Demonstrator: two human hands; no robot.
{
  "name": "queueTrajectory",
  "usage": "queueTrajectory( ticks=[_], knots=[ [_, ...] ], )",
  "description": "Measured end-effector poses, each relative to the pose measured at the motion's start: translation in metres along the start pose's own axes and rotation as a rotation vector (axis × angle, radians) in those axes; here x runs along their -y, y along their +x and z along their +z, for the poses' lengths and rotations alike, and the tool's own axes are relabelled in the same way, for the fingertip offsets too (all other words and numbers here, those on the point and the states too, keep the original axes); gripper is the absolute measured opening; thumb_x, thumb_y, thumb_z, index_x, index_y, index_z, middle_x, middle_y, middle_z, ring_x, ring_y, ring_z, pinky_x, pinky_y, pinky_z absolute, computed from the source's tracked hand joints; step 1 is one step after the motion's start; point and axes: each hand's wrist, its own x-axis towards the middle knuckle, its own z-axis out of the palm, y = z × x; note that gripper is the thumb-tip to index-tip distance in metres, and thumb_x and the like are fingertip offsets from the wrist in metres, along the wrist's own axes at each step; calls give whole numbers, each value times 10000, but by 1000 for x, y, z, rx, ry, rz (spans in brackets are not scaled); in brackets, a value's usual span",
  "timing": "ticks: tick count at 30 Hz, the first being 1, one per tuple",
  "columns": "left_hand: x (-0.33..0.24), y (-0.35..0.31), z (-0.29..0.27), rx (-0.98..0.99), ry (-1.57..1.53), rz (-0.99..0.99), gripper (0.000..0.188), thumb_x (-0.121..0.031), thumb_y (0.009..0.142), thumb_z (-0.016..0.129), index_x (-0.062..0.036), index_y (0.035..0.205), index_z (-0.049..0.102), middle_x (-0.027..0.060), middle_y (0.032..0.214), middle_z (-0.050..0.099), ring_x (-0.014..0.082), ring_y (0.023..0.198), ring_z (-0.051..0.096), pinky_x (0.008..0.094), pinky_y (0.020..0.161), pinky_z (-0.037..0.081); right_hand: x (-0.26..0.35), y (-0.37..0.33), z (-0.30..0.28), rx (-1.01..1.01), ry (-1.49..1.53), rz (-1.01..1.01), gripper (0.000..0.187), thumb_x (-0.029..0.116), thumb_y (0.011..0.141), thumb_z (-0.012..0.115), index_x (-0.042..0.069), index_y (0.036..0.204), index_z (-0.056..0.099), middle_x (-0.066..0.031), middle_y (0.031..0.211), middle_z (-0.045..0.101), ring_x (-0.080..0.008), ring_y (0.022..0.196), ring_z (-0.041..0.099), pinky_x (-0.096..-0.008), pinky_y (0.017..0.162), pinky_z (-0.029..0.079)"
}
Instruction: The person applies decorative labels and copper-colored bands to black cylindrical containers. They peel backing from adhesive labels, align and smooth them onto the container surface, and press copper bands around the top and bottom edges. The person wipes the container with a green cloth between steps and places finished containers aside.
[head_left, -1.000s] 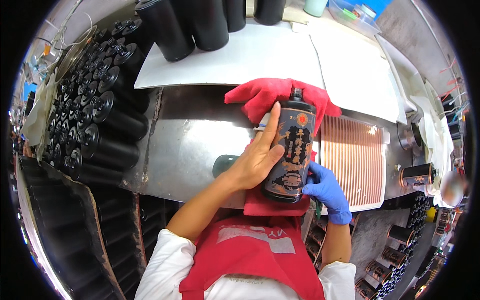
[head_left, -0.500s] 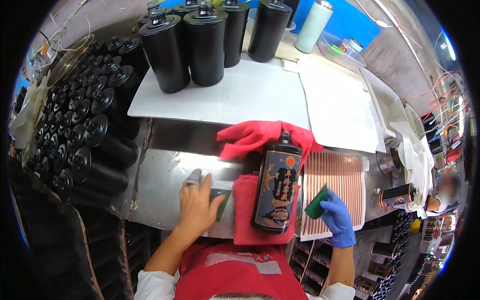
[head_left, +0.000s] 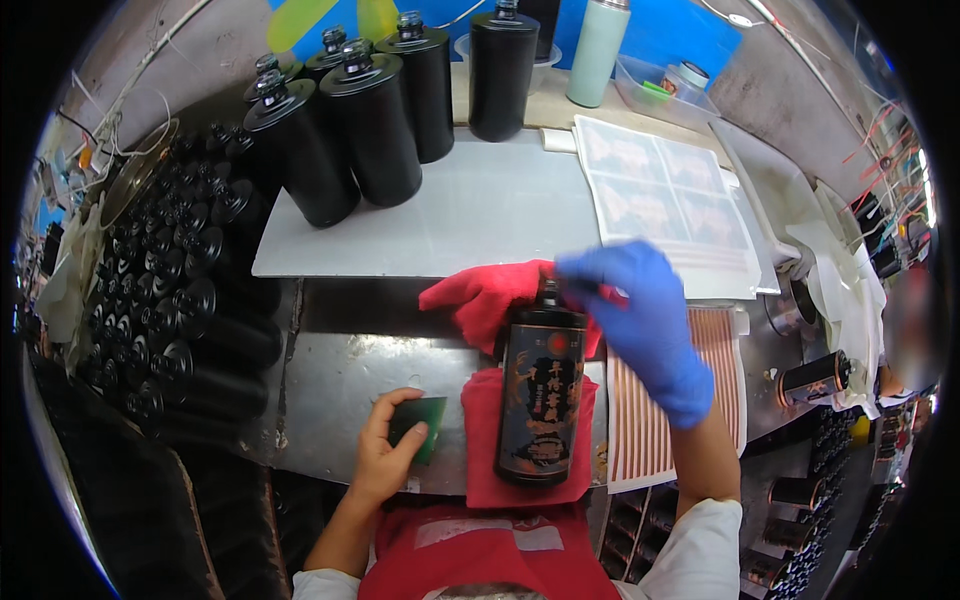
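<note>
Blue glove: the right hand (head_left: 645, 330) had just come up from over the striped sheet (head_left: 725, 385) to the neck end of the patterned bottle (head_left: 545, 400); its fingers were bent in narrow there, and blur kept me from telling whether they gripped anything
Bare fingers: the left hand (head_left: 385, 460), reaching across the metal table (head_left: 330, 375) a moment earlier, now had a green card (head_left: 432, 420) pinched between thumb and fingers
Work: to my eye, attention had gone over to the bottle's neck, with the card held idle to one side
Patterned bottle: it lay on the folded red cloth (head_left: 482, 450), decorated face up, neck pointing away from the person towards the crumpled red cloth (head_left: 475, 300)
Gap: the left hand was apart from the bottle, on its left, bare metal between; the right was close over the neck
Far side: plain black bottles (head_left: 370, 135) stood on the white board (head_left: 480, 225)
</note>
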Motion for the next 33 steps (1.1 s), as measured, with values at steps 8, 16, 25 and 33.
queueTrajectory(
  ticks=[8, 16, 25, 33],
  knots=[
    [-30, 8, 25, -185, -208, 132, 230, 3, 805, 626, -41, 1009, 529, 21, 914, 544, 70, 824, 517, 205, 731, 440, 104, -135, -14, 213, 436, 205, 330, 148, 682, 718, 175, 999, 630, -5, 803, 621, -177, 647, 593, -286, 538, 457],
    [-69, 66, 99, -166, 23, 460, 159, -67, 842, 617, -21, 968, 531, 76, 849, 592, 141, 756, 568, 274, 689, 463, 62, -69, 18, -250, 834, 898, 345, 75, 854, 586, 25, 1162, 439, -84, 1030, 530, -135, 934, 535, -259, 810, 450],
    [4, 74, 83, -181, -331, 126, 148, -71, 850, 607, -4, 956, 528, 46, 912, 538, 114, 881, 501, 239, 817, 399, 24, -119, 61, -358, 1282, 1245, 343, 132, 858, 572, 41, 1168, 454, -72, 1038, 546, -126, 914, 544, -249, 810, 464],
    [-58, 35, 84, -181, 213, 573, 157, -30, 852, 599, -21, 983, 512, 58, 882, 580, 136, 741, 561, 251, 647, 460, 78, -77, 17, -76, 585, 773, 334, 50, 851, 565, 27, 1169, 466, -110, 1041, 565, -170, 926, 570, -296, 812, 466]
  ],
)
